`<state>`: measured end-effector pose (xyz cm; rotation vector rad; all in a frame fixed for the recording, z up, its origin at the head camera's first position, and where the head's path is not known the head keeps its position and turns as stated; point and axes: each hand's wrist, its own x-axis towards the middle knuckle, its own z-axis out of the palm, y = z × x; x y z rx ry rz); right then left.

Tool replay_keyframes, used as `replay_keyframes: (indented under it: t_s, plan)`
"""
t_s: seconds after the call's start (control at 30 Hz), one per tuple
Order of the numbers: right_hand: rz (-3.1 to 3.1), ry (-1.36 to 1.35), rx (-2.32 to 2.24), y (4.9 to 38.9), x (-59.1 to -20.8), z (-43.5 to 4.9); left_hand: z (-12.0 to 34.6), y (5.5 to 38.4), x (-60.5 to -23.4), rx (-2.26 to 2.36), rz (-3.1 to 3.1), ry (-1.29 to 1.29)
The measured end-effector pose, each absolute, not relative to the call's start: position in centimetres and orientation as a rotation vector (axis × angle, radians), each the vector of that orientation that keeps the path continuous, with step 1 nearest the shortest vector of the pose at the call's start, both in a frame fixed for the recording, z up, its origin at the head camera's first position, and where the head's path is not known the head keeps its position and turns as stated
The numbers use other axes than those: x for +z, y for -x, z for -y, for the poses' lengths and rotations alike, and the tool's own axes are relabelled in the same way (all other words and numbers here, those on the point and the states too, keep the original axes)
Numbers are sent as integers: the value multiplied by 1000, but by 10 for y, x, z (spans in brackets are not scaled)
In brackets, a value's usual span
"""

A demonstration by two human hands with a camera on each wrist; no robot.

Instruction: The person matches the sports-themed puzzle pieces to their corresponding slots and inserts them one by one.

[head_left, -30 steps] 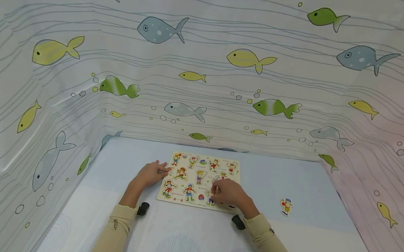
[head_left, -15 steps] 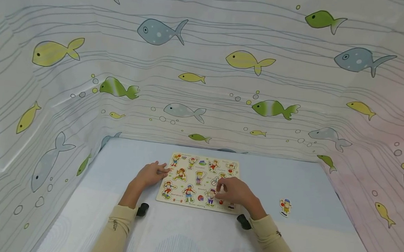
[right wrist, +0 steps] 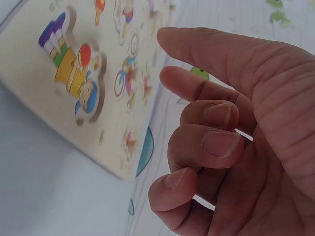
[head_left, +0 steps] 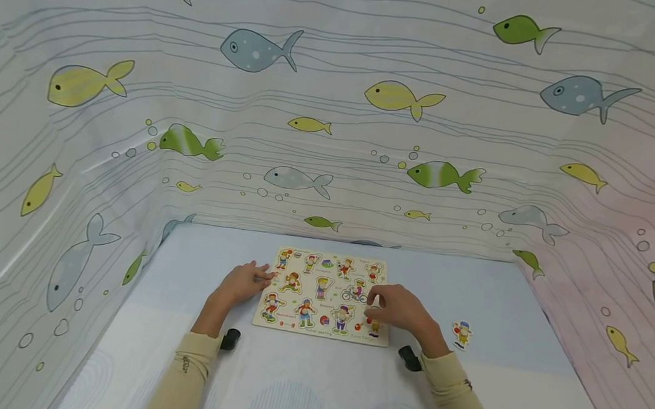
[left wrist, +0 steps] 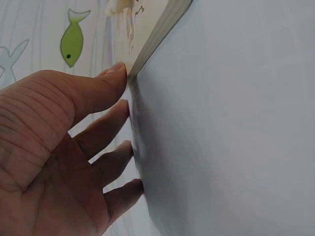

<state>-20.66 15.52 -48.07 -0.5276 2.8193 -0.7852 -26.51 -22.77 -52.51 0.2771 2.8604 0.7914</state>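
Observation:
A wooden puzzle board with several cartoon sports figures lies on the table. My left hand is at its left edge; in the left wrist view the thumb touches the board's side and the other fingertips rest on the table, spread. Over the board's right edge hovers my right hand, holding nothing. Its thumb and index finger stand apart, the other fingers loosely curled. Below it is a figure-shaped recess with a printed player and red paddle. A loose figure piece in a blue cap lies right of the board.
The pale blue table is walled at the back and sides by a fish-patterned sheet. Black wrist cameras sit by the sleeve cuffs. A bicycle figure lies on the board beside my right hand.
My right hand has let go of the purple-capped figure in the bottom row and moved right, uncovering that figure and the bicycle one. My left hand has stayed in place.

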Motion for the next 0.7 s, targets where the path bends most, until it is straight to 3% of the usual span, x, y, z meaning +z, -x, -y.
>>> replay_keyframes:
  t_s: [0.7]
  plan:
    - [-2846, 272, -798, 200, -481, -209, 227, 265, -526, 789, -2855, -275]
